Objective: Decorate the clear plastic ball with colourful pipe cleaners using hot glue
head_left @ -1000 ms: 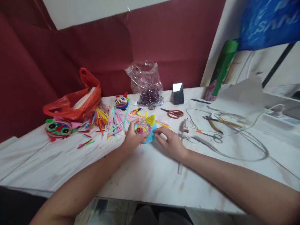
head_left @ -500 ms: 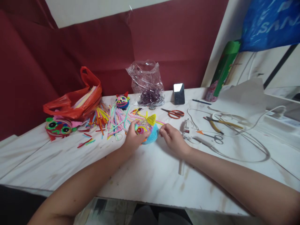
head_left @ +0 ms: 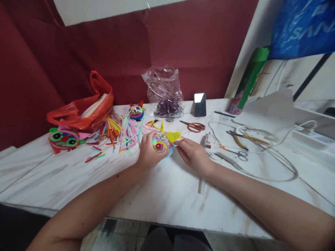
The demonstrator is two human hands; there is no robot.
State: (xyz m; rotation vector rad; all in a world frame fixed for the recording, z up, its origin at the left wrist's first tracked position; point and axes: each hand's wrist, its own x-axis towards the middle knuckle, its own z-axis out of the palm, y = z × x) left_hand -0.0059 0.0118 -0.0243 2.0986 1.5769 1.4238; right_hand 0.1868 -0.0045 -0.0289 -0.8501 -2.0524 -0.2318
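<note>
A round craft animal head (head_left: 160,146) covered in coloured pipe cleaners is held just above the table. It has a red-and-yellow eye, pointed yellow ears and some light blue on its far side. My left hand (head_left: 149,150) is wrapped round its left side, thumb across the front. At its right edge, by one yellow ear (head_left: 173,136), my right hand (head_left: 192,153) is closed in a pinch. A thin pink-and-yellow pipe cleaner (head_left: 181,137) runs to those fingers; its end is hidden. A white glue gun (head_left: 208,141) lies just beyond my right hand.
Behind lie a heap of loose pipe cleaners (head_left: 131,134), orange-handled scissors (head_left: 193,126) and a phone (head_left: 200,104). Pliers (head_left: 239,139), small scissors (head_left: 240,154) and a looping white cable (head_left: 290,176) spread at right. Two finished-looking animal heads, one red-and-green (head_left: 64,139), one blue (head_left: 136,111), stand left.
The craft head has turned in my left hand, so its eye faces me more and less blue shows. My right hand has shifted slightly left, closer to the yellow ear.
</note>
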